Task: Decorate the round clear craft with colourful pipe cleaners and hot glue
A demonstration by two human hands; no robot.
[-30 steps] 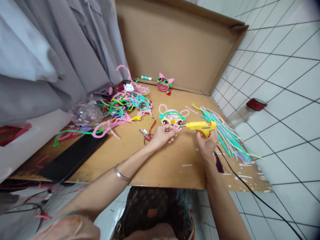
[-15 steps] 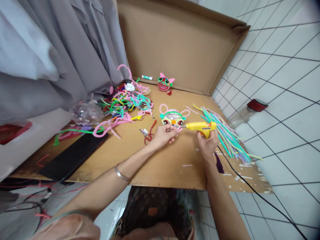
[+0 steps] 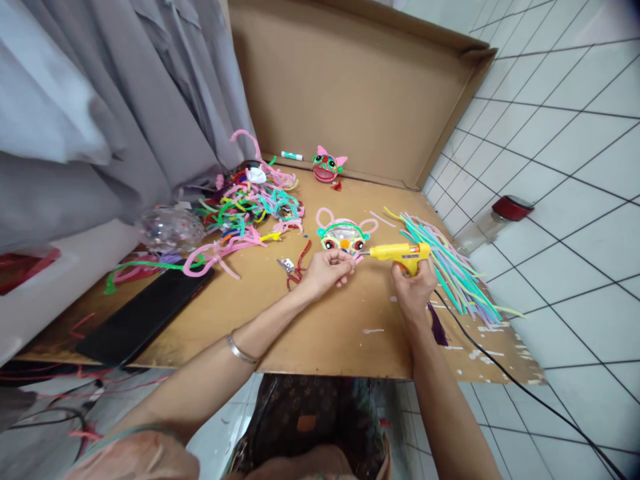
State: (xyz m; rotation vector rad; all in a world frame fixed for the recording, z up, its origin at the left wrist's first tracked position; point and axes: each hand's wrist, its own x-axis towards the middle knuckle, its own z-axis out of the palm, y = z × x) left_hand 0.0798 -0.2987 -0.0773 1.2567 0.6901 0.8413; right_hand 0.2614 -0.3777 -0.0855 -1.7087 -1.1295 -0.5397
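Wrapped round the handle of a yellow glue gun (image 3: 395, 253) is my right hand (image 3: 415, 287). The gun's nozzle points left and meets a short piece of pink pipe cleaner (image 3: 358, 258). My left hand (image 3: 327, 272) pinches that piece between thumb and fingers. Just behind my left hand lies a lion-like face (image 3: 344, 233) made of pipe cleaners, with pink loop ears, a green band and round red-and-black eyes; my fingers hide its lower edge. Red-handled pliers or cutters (image 3: 295, 272) rest left of my left hand.
A tangle of coloured pipe cleaners (image 3: 257, 207) heaps at the left; straight ones (image 3: 453, 267) lie at the right. A finished pink face (image 3: 327, 165) stands by the cardboard (image 3: 350, 87). A black slab (image 3: 145, 317), a purple tassel (image 3: 437, 325) and the gun's cord (image 3: 505, 370) are nearby.
The whole view has shifted very slightly. Both hands keep nearly the same pose, with the glue gun's nozzle still at the pink pipe cleaner piece.
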